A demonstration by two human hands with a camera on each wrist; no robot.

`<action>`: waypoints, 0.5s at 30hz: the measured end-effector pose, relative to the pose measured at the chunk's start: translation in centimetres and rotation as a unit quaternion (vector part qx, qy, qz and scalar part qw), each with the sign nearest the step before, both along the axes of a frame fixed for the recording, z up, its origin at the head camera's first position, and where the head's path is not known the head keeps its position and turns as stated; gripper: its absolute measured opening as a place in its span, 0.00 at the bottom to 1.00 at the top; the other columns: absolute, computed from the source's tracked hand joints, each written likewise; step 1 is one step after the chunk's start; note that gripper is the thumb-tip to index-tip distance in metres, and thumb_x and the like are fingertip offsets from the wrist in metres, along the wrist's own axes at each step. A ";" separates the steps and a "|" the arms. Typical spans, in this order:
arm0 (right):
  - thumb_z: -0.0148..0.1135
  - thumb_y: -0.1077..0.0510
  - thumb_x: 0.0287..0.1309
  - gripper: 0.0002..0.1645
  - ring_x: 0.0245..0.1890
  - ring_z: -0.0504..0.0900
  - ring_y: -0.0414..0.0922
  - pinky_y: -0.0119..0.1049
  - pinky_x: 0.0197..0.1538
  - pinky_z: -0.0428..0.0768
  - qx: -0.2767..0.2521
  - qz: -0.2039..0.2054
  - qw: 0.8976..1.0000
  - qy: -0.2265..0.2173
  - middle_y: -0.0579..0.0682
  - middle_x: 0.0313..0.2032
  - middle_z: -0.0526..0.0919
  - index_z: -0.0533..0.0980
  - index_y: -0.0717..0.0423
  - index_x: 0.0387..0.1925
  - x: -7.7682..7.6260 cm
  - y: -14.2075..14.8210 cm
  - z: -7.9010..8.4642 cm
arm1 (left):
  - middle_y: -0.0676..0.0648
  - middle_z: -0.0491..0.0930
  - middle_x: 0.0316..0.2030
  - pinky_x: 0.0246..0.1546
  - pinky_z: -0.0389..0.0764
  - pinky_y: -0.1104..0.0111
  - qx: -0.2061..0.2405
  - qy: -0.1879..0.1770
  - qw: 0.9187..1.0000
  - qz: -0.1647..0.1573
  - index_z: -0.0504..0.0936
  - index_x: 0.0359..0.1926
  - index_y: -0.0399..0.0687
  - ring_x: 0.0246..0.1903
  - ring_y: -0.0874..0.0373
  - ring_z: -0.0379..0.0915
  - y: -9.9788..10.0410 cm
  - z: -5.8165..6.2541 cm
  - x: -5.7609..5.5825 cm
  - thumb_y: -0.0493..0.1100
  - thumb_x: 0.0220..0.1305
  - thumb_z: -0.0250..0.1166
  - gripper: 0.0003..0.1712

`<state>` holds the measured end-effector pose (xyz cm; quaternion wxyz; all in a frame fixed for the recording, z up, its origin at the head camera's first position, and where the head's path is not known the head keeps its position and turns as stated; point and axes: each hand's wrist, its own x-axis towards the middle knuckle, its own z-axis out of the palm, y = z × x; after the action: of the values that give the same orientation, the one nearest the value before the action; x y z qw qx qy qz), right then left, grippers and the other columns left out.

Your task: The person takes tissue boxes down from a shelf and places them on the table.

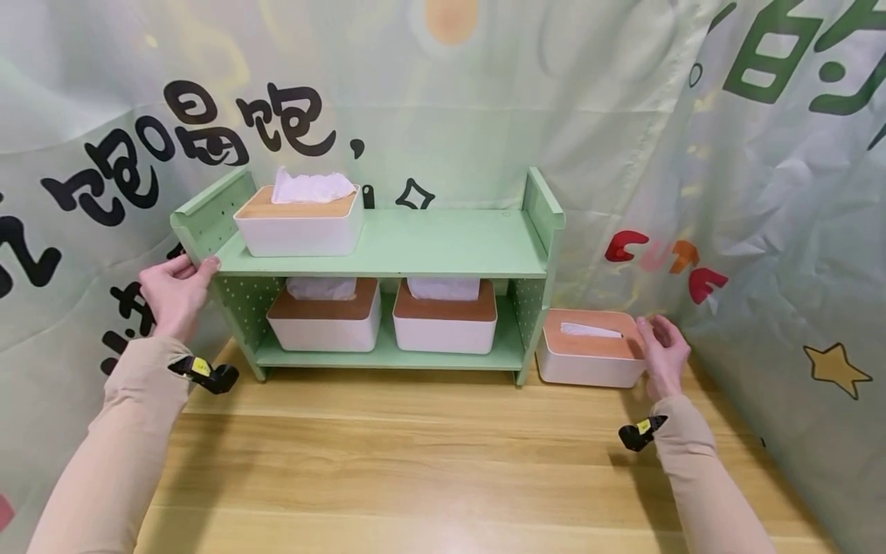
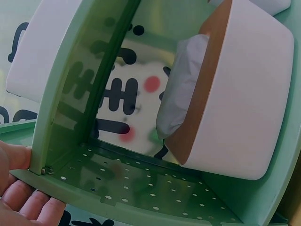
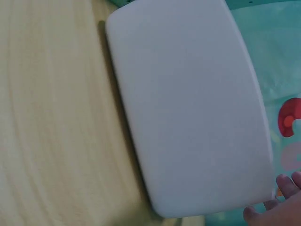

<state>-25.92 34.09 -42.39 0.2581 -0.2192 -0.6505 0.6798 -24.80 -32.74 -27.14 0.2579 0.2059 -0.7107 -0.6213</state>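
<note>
Left grip (image 1: pixel 174 298) pinches a green perforated shelf (image 1: pixel 443 240) bearing three white, wood-lidded boxes (image 1: pixel 304 235); right grip (image 1: pixel 666 358), seemingly spread, touches a fourth box (image 1: pixel 588 370) beside the shelf.

The shelf (image 1: pixel 443 238) has a pale green finish, with dotted perforations in its side panels (image 1: pixel 245 304); the upper tissue box (image 1: pixel 298 236), lower left box (image 1: pixel 325 336), lower right box (image 1: pixel 443 336) and outer right box (image 1: pixel 588 371) each have a white body and a wood-brown lid. The bench (image 1: pixel 415 462) shows light tan wood grain, and the backdrop (image 1: pixel 602 154) is pale grey-green, printed with black and green characters (image 1: pixel 833 71), red, pink and orange letters (image 1: pixel 702 286), and a black-outlined gold star (image 1: pixel 834 365). The sleeves (image 1: pixel 114 438) are pinkish beige; the wrist cameras (image 1: pixel 220 378) are black with yellow labels (image 1: pixel 201 366).
</note>
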 end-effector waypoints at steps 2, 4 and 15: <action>0.67 0.48 0.64 0.29 0.49 0.72 0.29 0.19 0.60 0.73 -0.017 -0.004 1.000 0.015 0.31 0.43 0.76 0.73 0.52 0.64 0.2 -0.1 0.5 | 0.75 0.76 0.13 0.23 0.76 0.88 -0.001 0.001 1.000 0.000 0.75 0.65 0.38 0.19 0.81 0.75 0.0 -0.1 0.0 0.40 0.62 0.70 0.31; 0.67 0.49 0.64 0.28 0.49 0.72 0.29 0.18 0.62 0.72 -0.028 -0.004 0.999 0.024 0.29 0.41 0.76 0.73 0.49 0.63 0.4 -0.1 1.0 | 0.74 0.76 0.13 0.23 0.76 0.88 0.002 0.006 1.000 0.000 0.75 0.65 0.37 0.19 0.81 0.75 0.0 -0.1 0.1 0.40 0.62 0.70 0.31; 0.67 0.49 0.64 0.33 0.53 0.73 0.32 0.20 0.66 0.71 -0.030 0.004 0.998 0.053 0.31 0.45 0.77 0.71 0.51 0.68 0.9 -1.1 3.7 | 0.74 0.76 0.13 0.24 0.77 0.89 0.012 0.016 1.000 -0.001 0.75 0.64 0.36 0.19 0.80 0.75 0.1 0.0 0.0 0.38 0.61 0.70 0.30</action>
<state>-25.03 33.04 -38.74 0.2828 -0.1875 -0.6164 0.7106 -24.80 -32.65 -27.18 0.2660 0.1988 -0.6992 -0.6331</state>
